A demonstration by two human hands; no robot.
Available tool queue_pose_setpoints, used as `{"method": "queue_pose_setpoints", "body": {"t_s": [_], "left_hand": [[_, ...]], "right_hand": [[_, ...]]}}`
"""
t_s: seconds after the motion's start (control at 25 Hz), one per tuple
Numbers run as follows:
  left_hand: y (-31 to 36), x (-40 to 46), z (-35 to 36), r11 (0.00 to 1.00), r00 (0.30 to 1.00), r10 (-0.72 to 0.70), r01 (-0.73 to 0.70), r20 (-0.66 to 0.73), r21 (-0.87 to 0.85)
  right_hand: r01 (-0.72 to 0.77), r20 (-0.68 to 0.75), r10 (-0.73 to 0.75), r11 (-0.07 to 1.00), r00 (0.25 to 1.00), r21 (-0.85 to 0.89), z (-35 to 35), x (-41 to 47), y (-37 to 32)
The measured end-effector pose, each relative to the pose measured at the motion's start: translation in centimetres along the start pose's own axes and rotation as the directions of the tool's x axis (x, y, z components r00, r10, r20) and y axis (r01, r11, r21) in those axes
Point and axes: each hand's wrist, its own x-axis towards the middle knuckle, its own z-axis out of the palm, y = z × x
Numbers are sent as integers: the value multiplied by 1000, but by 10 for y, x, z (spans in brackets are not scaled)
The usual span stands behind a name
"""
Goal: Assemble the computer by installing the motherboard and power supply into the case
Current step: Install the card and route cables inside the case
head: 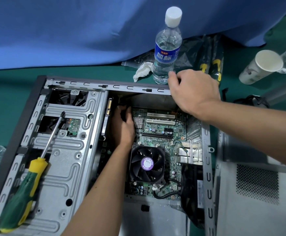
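Two bare hands are working at the open grey steel computer case point(74, 167), which is lying on its side on the green worktop point(11, 99). The left hand point(123, 128) is reaching down inside the case, its fingers curled around a dark part at the far left edge of the green motherboard point(157, 133); what that part is cannot be told. The right hand point(192, 92) is resting on the far rim of the case, fingers bent over the edge and gripping it. The motherboard is lying flat in the case floor, directly right of the left hand and below the right hand. Its black round cooler fan with a purple centre label point(147, 165) is sitting just near-side of the left wrist. The silver perforated power supply box point(258, 193) is lying outside the case, well to the right of the right forearm. A screwdriver with a green and yellow handle point(28, 188) is lying on the metal drive cage, left of the left forearm, its tip pointing away. A clear plastic water bottle with a blue label and white cap point(167, 46) is standing just beyond the right hand, with a crumpled white tissue point(143, 69) beside it. A white paper cup point(261, 67) is lying tilted to the right of the right hand.
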Motion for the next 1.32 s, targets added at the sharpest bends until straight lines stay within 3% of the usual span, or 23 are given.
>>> {"method": "queue_pose_setpoints", "body": {"t_s": [0.36, 0.76, 1.12, 1.32], "left_hand": [[-3, 1, 5, 997, 998, -50, 48, -40, -58], [2, 2, 0, 997, 996, -62, 66, -63, 50], [14, 1, -4, 999, 1000, -20, 21, -21, 27], [14, -1, -9, 984, 988, -142, 134, 63, 118]], "right_hand": [[10, 7, -10, 1000, 1000, 8, 0, 0, -1], [6, 3, -6, 1000, 1000, 18, -1, 0, -2], [1, 3, -1, 1000, 1000, 8, -2, 3, -2], [0, 15, 0, 1000, 1000, 6, -2, 2, -1]]}}
